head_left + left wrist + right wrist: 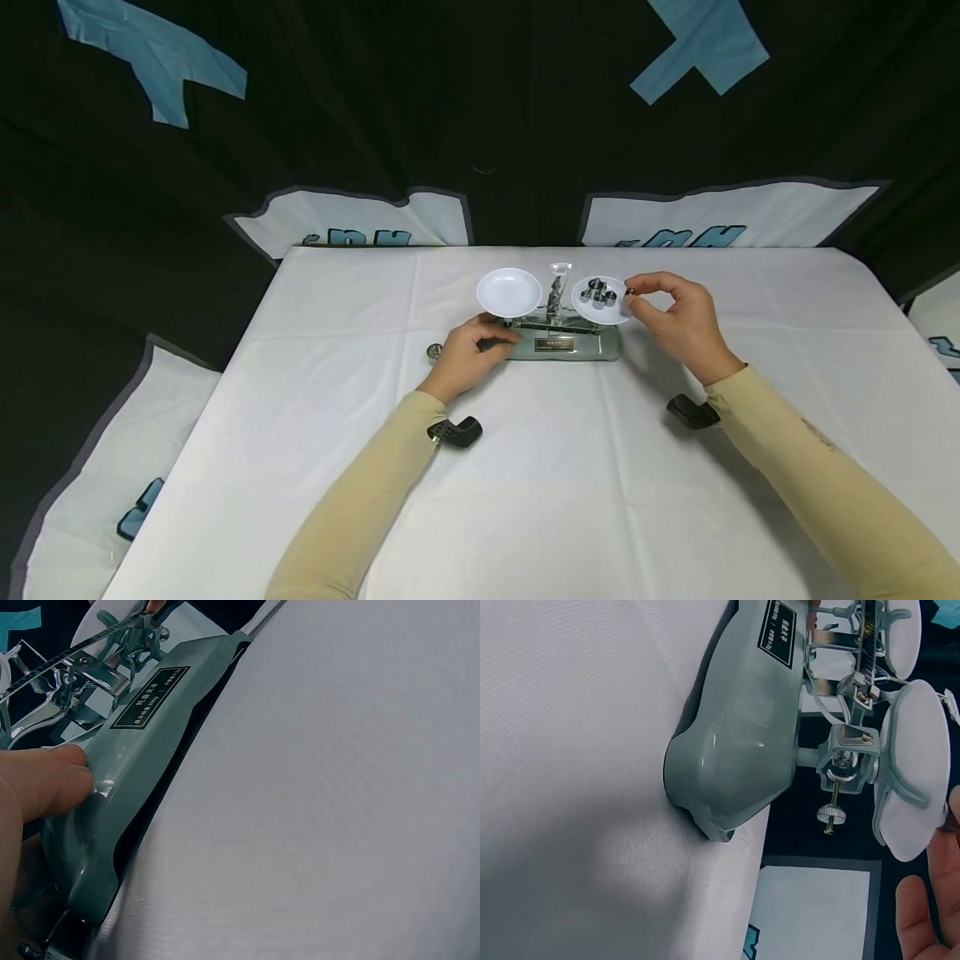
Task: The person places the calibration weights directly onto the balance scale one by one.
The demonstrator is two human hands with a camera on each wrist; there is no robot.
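The right hand pinches a shiny metal weight; left of its fingers, more silvery weights rest on a round white pan. The left hand grips a glossy green balance.

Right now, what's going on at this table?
A person is working a two-pan balance. The left hand holds the left end of its base; the right hand pinches a small metal weight at the edge of the right pan. Several metal weights already stand on that pan. Can't tell whether the pinched one touches it.
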